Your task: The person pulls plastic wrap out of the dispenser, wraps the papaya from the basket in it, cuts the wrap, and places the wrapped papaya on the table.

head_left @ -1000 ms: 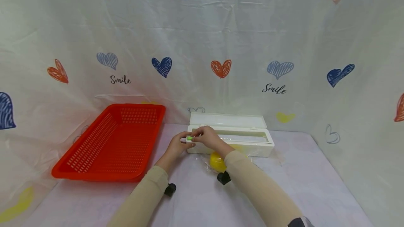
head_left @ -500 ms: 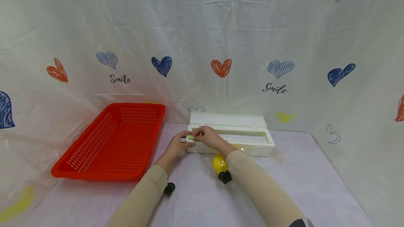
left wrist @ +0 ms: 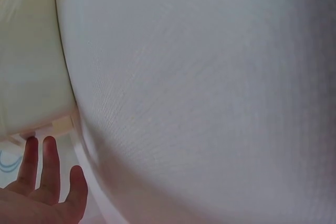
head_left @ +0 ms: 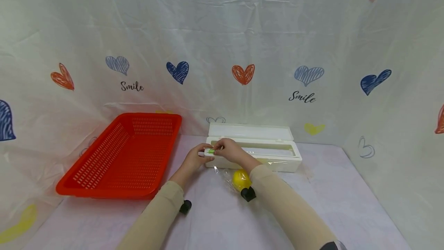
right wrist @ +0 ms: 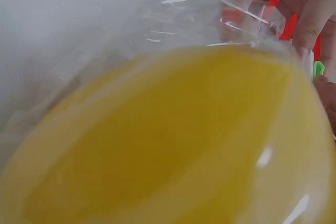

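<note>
A white cling film dispenser box stands on the table with its lid up and a film roll inside. My left hand grips its left end, thumb in front and fingers at the side; in the left wrist view several fingers reach the box end. My right hand pinches the small green slide cutter near the left end of the front rail. Clear film hangs over the front onto a yellow rounded object, wrapped in it; in the right wrist view this yellow object fills most of the frame.
A red slotted plastic basket sits on the left of the table. Behind everything hangs a white curtain printed with hearts. My right forearm passes close beside the yellow object.
The green cutter and my right hand have shifted slightly right along the rail. The yellow object has moved a little to the right. My left hand stays at the box end.
</note>
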A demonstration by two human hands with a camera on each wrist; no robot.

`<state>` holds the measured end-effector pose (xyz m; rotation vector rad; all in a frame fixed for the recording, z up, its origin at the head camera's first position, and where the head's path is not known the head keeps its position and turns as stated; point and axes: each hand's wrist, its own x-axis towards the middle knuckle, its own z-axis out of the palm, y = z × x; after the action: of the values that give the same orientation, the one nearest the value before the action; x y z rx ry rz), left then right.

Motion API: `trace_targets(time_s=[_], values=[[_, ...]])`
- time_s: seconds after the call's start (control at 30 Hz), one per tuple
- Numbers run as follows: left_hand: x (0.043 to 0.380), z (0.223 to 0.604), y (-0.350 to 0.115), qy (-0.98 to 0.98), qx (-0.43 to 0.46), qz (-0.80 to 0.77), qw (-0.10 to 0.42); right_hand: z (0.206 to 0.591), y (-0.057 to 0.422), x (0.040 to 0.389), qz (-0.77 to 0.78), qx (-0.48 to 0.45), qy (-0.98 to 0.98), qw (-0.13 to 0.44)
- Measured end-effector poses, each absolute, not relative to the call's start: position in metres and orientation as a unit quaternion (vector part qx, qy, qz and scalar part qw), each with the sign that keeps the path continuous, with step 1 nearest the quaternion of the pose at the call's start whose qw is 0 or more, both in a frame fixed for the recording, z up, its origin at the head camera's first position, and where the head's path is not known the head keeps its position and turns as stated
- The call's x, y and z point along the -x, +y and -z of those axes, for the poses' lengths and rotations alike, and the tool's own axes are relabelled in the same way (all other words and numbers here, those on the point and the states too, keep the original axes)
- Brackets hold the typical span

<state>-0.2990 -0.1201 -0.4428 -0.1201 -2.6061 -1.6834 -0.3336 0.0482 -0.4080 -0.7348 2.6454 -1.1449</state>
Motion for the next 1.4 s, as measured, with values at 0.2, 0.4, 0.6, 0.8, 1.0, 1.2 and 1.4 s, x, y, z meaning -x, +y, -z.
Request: trace_targets(time_s=[0.2, 0.4, 0.6, 0.8, 1.0, 1.2, 1.4], values=[[0.2982, 0.4423, -0.1215, -0.833, 0.049, 0.550, 0.033, 0.4049, 0.0489, 0.3324, 0.381, 0.245, 0.887, 0.088], [0.2976, 0.4429, -0.1219, -0.836, 0.064, 0.544, 0.039, 0.4047, 0.0507, 0.3317, 0.376, 0.239, 0.890, 0.096], [0.2972, 0.4433, -0.1219, -0.842, 0.062, 0.535, 0.031, 0.4029, 0.0516, 0.3298, 0.375, 0.244, 0.889, 0.101], [0.2985, 0.4438, -0.1218, -0.846, 0.053, 0.530, 0.026, 0.4025, 0.0518, 0.3295, 0.372, 0.233, 0.892, 0.106], [0.2990, 0.4428, -0.1211, -0.854, 0.052, 0.517, 0.021, 0.4000, 0.0526, 0.3282, 0.361, 0.235, 0.897, 0.104], [0.2995, 0.4406, -0.1203, -0.858, 0.051, 0.511, 0.020, 0.3982, 0.0548, 0.3279, 0.350, 0.236, 0.901, 0.103], [0.2991, 0.4408, -0.1213, -0.863, 0.050, 0.502, 0.024, 0.4001, 0.0572, 0.3288, 0.348, 0.229, 0.902, 0.111]])
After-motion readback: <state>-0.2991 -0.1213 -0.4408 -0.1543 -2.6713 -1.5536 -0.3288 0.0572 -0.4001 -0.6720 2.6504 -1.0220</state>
